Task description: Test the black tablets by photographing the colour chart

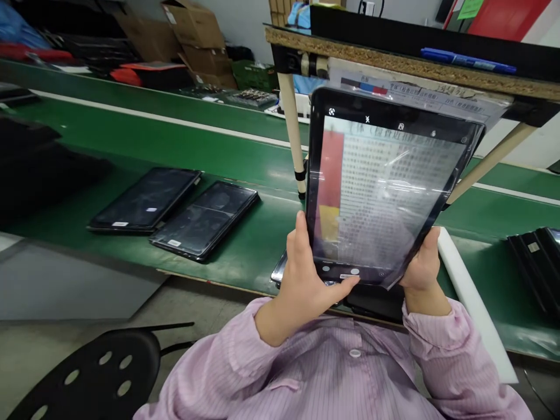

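The left hand [306, 277] and the right hand [422, 262] both hold a black-framed tablet [385, 186] up off the tabletop, tilted, with its screen facing the person. The left hand grips the lower left corner, its thumb lying along the bottom edge of the front, while the right hand cups the lower right corner from behind. The screen shows a blurry page of small printed rows under a row of white icons.

Just behind the tablet, a printed sheet [415, 96] hangs below the wooden shelf [394, 61], which stands on pale legs above the green tabletop [131, 140]. A blue pen [468, 60] lies on the shelf. Two dark tablets [175, 213] lie side by side on the tabletop to the left, and a stack of black tablets [534, 268] sits at the right, beyond a white foam strip [472, 297]. Something dark lies on the tabletop under the hands, too hidden to tell. Pink striped sleeves [437, 344] show at the bottom, with a black stool [87, 373] to the left and cardboard boxes [192, 41] far behind
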Action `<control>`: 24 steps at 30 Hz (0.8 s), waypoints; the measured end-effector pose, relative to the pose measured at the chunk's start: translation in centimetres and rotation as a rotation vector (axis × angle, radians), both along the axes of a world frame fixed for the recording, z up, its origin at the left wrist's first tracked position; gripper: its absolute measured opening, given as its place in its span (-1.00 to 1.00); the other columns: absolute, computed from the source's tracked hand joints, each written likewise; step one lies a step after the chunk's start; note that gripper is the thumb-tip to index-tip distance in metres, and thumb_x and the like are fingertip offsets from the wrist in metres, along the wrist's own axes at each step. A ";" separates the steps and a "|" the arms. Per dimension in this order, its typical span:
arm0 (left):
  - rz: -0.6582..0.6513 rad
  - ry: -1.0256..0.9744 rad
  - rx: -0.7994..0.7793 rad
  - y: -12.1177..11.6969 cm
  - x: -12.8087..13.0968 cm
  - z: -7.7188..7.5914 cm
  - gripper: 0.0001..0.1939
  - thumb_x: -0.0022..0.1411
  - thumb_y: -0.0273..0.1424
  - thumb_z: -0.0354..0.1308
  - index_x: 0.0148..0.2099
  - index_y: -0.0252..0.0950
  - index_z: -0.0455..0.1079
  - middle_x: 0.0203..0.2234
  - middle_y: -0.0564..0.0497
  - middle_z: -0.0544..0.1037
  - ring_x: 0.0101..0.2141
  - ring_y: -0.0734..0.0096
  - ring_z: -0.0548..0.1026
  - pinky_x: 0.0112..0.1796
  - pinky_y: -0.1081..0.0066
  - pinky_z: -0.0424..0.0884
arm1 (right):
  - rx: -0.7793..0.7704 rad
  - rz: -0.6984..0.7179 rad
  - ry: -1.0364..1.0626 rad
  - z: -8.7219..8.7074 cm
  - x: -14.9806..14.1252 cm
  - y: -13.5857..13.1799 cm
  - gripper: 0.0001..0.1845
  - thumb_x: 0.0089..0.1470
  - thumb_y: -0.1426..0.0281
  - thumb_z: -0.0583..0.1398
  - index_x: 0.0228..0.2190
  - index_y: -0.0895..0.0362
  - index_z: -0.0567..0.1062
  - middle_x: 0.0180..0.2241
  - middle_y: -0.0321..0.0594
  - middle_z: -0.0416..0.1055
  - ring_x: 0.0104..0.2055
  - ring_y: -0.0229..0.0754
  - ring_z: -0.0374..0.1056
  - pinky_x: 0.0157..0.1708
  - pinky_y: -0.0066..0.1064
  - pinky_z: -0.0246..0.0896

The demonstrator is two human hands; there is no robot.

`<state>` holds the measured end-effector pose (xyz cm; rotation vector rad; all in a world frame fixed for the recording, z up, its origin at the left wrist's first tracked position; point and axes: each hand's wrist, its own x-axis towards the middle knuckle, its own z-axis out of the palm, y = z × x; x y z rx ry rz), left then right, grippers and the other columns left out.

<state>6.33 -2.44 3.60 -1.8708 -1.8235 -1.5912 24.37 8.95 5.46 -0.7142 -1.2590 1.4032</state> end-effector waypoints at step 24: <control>-0.416 -1.245 -0.121 0.4 -0.6 -0.5 -0.56 0.36 -0.08 0.30 0.26 0.19 0.50 0.19 0.10 0.63 0.10 0.17 0.64 0.02 0.18 0.66 | 0.291 -0.036 -0.139 4.5 2.2 -4.2 -0.11 0.24 -0.25 0.14 0.46 -0.34 0.05 0.52 -0.54 0.02 0.58 0.04 -0.09 0.53 0.08 -0.04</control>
